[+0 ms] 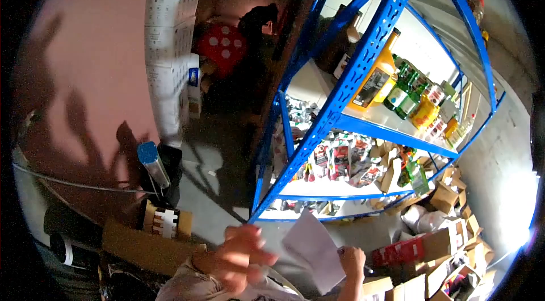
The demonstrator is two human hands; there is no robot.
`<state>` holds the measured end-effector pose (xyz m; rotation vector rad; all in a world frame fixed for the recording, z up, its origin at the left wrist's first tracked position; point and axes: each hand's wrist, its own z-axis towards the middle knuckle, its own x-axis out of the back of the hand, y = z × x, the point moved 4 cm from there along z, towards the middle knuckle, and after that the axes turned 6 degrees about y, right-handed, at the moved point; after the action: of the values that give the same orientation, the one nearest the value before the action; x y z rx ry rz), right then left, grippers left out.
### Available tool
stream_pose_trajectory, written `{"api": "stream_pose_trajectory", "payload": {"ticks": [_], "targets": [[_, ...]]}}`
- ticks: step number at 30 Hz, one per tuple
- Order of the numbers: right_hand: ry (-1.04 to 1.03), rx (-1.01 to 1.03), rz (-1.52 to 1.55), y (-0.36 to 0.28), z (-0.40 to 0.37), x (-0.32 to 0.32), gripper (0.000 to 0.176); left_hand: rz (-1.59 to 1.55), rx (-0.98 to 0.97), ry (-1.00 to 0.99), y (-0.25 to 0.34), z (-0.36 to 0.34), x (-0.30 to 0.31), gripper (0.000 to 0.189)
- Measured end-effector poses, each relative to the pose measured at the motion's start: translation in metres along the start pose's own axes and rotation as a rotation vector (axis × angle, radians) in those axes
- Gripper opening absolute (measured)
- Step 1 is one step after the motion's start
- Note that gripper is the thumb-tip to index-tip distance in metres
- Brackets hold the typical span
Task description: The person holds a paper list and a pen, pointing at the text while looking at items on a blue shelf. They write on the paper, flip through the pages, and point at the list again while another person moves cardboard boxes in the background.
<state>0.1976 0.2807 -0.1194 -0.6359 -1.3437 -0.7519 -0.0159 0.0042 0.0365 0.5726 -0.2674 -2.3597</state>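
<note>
While right hand [352, 260] clamps white sheet [314, 250] above grey floor [218, 194], left hand [237, 259] blurred, fingers apart; blue shelving [363, 54] beyond.

A head-worn camera looks forward and down past two bare hands toward a blue perforated-metal shelving rack [363, 45]. The rack stands near, right of center.

A storeroom: bottles [400, 93] on blue shelving [363, 45] at one o'clock, open cartons [448, 244] at four.
</note>
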Motion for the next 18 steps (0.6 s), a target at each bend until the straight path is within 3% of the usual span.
{"api": "stream_pose_trajectory", "payload": {"ticks": [2, 3, 5, 7, 9, 10, 11, 13, 16, 18], "targets": [[0.015, 0.080, 0.030, -0.009, -0.006, 0.021, 0.010, 0.204, 0.219, -0.169, -0.026, -0.010, -0.001, 0.023], [0.015, 0.116, 0.023, -0.010, -0.007, 0.022, 0.008, 0.507, 0.270, -0.288, -0.041, -0.010, -0.006, 0.027], [0.048, 0.219, 0.222, -0.022, -0.010, 0.035, 0.006, 0.689, 0.463, -0.311, -0.091, -0.042, -0.001, 0.030], [0.066, 0.291, 0.400, -0.037, -0.013, 0.046, 0.008, 0.900, 0.536, -0.478, -0.128, -0.084, 0.017, 0.043], [0.063, 0.344, 0.661, -0.047, -0.015, 0.056, 0.010, 1.029, 0.909, -0.674, -0.161, -0.131, 0.050, 0.064], [0.061, 0.351, 0.753, -0.054, -0.017, 0.069, 0.014, 1.004, 0.989, -0.685, -0.181, -0.165, 0.074, 0.078], [0.056, 0.334, 0.820, -0.055, -0.020, 0.074, 0.014, 0.957, 1.138, -0.658, -0.164, -0.152, 0.072, 0.078], [0.056, 0.303, 0.956, -0.057, -0.022, 0.083, 0.013, 0.777, 1.086, -0.469, -0.158, -0.150, 0.079, 0.072], [0.033, 0.251, 1.096, -0.049, -0.024, 0.071, 0.014, 0.204, 1.336, -0.126, -0.151, -0.147, 0.077, 0.068], [0.025, 0.244, 1.104, -0.046, -0.025, 0.064, 0.014, 0.129, 1.422, -0.100, -0.150, -0.152, 0.078, 0.061]]}}
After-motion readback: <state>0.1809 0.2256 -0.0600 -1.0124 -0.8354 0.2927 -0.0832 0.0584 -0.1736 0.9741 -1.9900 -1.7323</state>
